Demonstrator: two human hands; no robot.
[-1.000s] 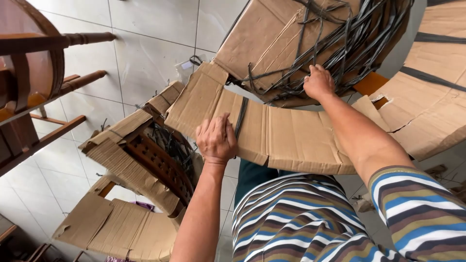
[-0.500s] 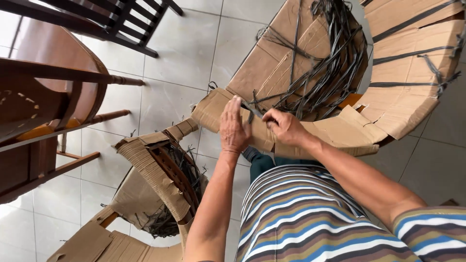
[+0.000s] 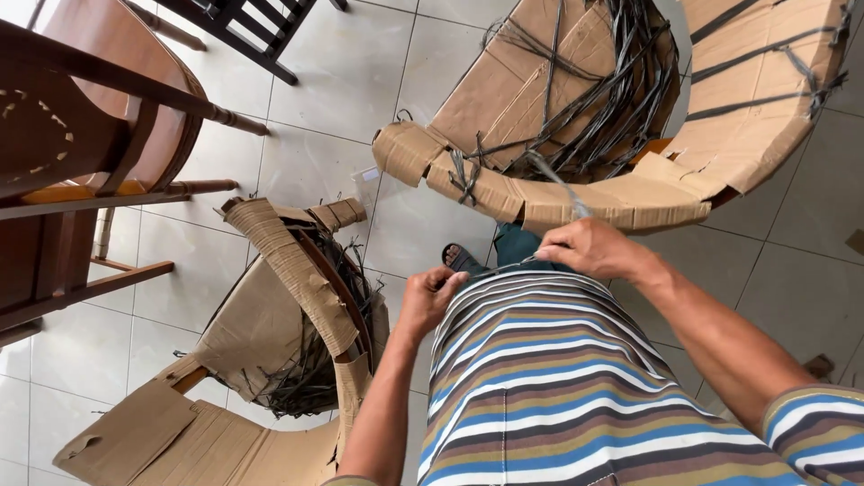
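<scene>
— Two hands are working close to the striped shirt (image 3: 540, 378). The right hand (image 3: 598, 249) is pinching a thin grey strap (image 3: 558, 184) between thumb and fingers, just in front of the belly.

— Where is that strap running?

— It is rising from the right hand to the cardboard wrap (image 3: 576, 202) curving across the middle of the room, and it is touching the wrap's edge there. More dark straps (image 3: 594, 99) are lying tangled inside the wrapped piece behind it.

— And the left hand?

— The left hand (image 3: 430, 301) is curled into a loose fist beside the shirt. A thin line is showing between the two hands, but I cannot tell whether the left is gripping it.

— What else is standing around?

— A second wrapped piece (image 3: 297, 297) is sitting on the tile floor (image 3: 333, 81) to the left, its cardboard peeling open, with black straps spilling out. A wooden chair (image 3: 99, 135) is standing at the far left, well apart from the hands. A sandalled foot (image 3: 461, 259) is showing on the floor just below the cardboard wrap, between the two hands.
</scene>
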